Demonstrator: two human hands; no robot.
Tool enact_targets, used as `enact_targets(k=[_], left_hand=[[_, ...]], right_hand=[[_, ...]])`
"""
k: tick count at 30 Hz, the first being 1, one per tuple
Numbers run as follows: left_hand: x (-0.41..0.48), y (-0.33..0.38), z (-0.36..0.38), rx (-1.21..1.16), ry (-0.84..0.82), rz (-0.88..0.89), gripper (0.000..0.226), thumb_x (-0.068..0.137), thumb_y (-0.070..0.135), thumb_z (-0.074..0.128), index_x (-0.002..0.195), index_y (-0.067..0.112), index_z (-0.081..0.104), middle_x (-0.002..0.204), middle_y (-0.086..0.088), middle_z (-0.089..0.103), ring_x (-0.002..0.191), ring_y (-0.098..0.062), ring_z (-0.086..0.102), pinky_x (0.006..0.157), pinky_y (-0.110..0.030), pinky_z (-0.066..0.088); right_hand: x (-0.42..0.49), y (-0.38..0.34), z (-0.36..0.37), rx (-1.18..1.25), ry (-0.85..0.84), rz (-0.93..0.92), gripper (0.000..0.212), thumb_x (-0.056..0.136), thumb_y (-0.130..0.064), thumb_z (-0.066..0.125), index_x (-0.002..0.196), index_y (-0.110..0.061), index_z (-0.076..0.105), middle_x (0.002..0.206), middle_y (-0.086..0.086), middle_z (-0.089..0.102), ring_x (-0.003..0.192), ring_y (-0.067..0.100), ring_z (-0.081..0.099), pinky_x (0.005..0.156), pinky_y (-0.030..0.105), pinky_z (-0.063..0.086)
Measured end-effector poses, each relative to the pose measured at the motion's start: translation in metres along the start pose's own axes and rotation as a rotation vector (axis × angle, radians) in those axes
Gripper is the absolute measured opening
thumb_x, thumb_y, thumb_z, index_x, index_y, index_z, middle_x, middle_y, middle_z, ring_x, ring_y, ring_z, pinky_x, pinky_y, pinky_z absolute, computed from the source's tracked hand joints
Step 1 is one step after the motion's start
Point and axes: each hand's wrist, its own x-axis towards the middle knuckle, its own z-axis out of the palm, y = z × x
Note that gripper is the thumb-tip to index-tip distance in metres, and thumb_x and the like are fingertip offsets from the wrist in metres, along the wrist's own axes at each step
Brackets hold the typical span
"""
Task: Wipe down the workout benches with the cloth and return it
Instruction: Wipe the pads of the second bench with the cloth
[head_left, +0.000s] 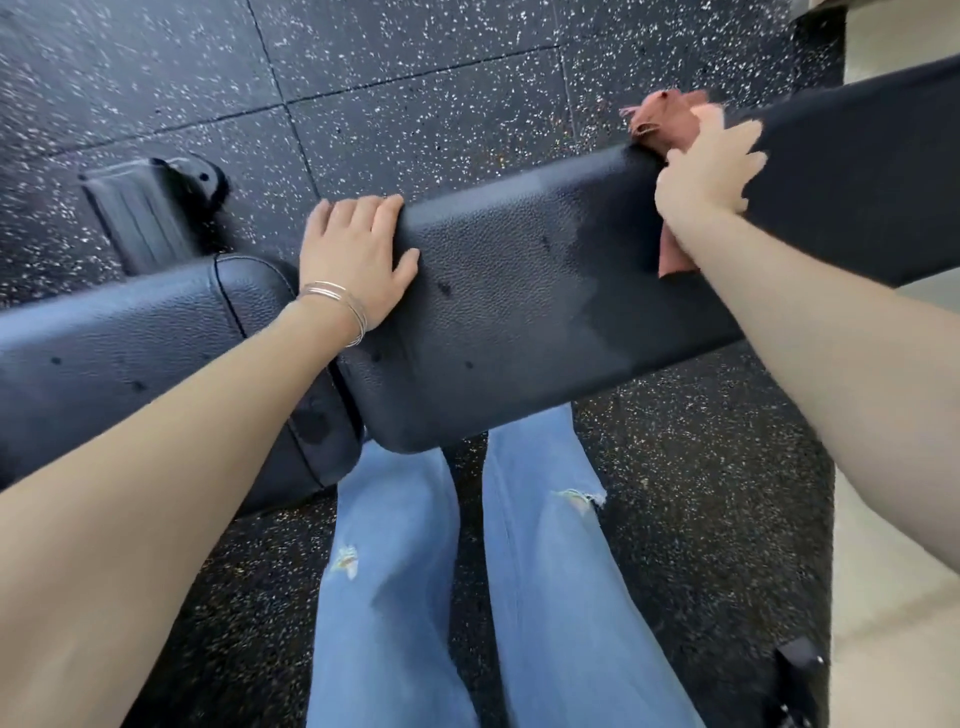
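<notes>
On the black pebbled-vinyl surface (509, 291) my flat left hand (358, 260) braced. My right hand (711, 166), grip lost in blur, pressed the pink cloth (670, 124); overlapping strokes seemed wise.

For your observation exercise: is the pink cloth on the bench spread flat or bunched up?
Bunched up. The cloth is crumpled under the right hand, folds poking out above and below it.

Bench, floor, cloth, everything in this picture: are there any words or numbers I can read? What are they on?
None: no word, label, brand, number or sign can be read anywhere.
Nothing is written on the black bench pad, the seat pad, the pink cloth under the right hand, the jeans or the black ribbed part.
The white flecks on the floor are only speckles, not letters.
</notes>
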Motion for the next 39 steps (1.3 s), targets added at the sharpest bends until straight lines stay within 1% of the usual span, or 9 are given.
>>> enact_targets(k=[3,6,10,13,20,23,28,34,39], left_hand=[[-0.004,-0.011,0.001,-0.014,-0.008,0.007,0.059,0.092,0.043,0.04,0.141,0.011,0.034,0.138,-0.013,0.045,0.124,-0.034,0.043,0.112,-0.045,0.021],[-0.011,-0.023,0.001,-0.03,-0.016,0.036,0.06,0.093,0.043,0.039,0.143,0.011,0.03,0.141,-0.012,0.043,0.125,-0.034,0.042,0.11,-0.044,0.025],[-0.015,-0.033,0.0,-0.03,-0.03,0.065,0.062,0.094,0.045,0.038,0.145,0.011,0.027,0.14,-0.012,0.044,0.124,-0.034,0.043,0.111,-0.043,0.026],[-0.013,-0.033,-0.002,-0.045,-0.051,0.067,0.063,0.094,0.044,0.04,0.144,0.01,0.027,0.14,-0.013,0.043,0.125,-0.034,0.042,0.111,-0.043,0.024],[-0.014,-0.041,0.001,-0.048,-0.049,0.099,0.063,0.094,0.046,0.038,0.146,0.014,0.023,0.142,-0.01,0.041,0.126,-0.034,0.041,0.112,-0.044,0.023],[-0.019,-0.049,0.004,-0.097,-0.063,0.061,0.064,0.094,0.046,0.04,0.146,0.013,0.024,0.142,-0.012,0.041,0.127,-0.035,0.041,0.111,-0.044,0.024],[-0.029,-0.059,0.005,-0.071,-0.068,0.021,0.067,0.093,0.047,0.041,0.145,0.008,0.026,0.136,-0.016,0.046,0.125,-0.035,0.041,0.109,-0.043,0.025],[-0.031,-0.06,0.003,-0.052,-0.066,0.015,0.067,0.093,0.046,0.042,0.144,0.005,0.027,0.138,-0.018,0.045,0.127,-0.036,0.039,0.11,-0.043,0.024],[-0.033,-0.055,0.004,-0.052,-0.066,-0.023,0.067,0.093,0.045,0.041,0.144,0.005,0.026,0.137,-0.018,0.046,0.126,-0.036,0.04,0.11,-0.044,0.025]], right_hand=[[-0.045,-0.029,0.026,0.02,0.089,0.057,0.044,0.097,-0.014,0.045,0.134,-0.036,0.036,0.141,0.008,0.03,0.121,0.031,0.033,0.086,0.05,0.039],[-0.097,-0.053,0.048,0.007,0.132,-0.086,0.045,0.091,-0.011,0.053,0.129,-0.032,0.041,0.13,0.011,0.037,0.109,0.033,0.036,0.077,0.047,0.04],[-0.151,-0.067,0.063,-0.029,-0.012,-0.364,0.04,0.093,-0.016,0.053,0.129,-0.029,0.041,0.123,0.012,0.038,0.102,0.032,0.038,0.068,0.044,0.038],[-0.135,-0.057,0.049,-0.029,-0.082,-0.473,0.036,0.096,-0.025,0.048,0.131,-0.028,0.04,0.124,0.011,0.038,0.107,0.032,0.039,0.075,0.044,0.038],[-0.046,-0.023,0.003,-0.028,-0.051,-0.019,0.042,0.097,-0.026,0.045,0.138,-0.024,0.037,0.141,0.015,0.032,0.126,0.037,0.036,0.1,0.043,0.036],[-0.079,-0.048,0.026,-0.007,0.01,-0.026,0.039,0.098,-0.024,0.046,0.136,-0.025,0.038,0.138,0.013,0.033,0.122,0.033,0.036,0.091,0.048,0.04],[-0.181,-0.081,0.073,-0.016,0.068,-0.284,0.046,0.091,-0.014,0.056,0.133,-0.026,0.041,0.122,0.009,0.041,0.105,0.029,0.04,0.064,0.042,0.039],[-0.18,-0.072,0.064,0.105,-0.098,-0.487,0.038,0.093,-0.027,0.052,0.13,-0.027,0.044,0.12,0.009,0.042,0.105,0.03,0.042,0.074,0.04,0.04],[-0.086,-0.021,0.022,0.079,0.013,-0.088,0.039,0.094,-0.029,0.05,0.132,-0.03,0.042,0.132,0.013,0.038,0.122,0.033,0.039,0.094,0.048,0.04]])
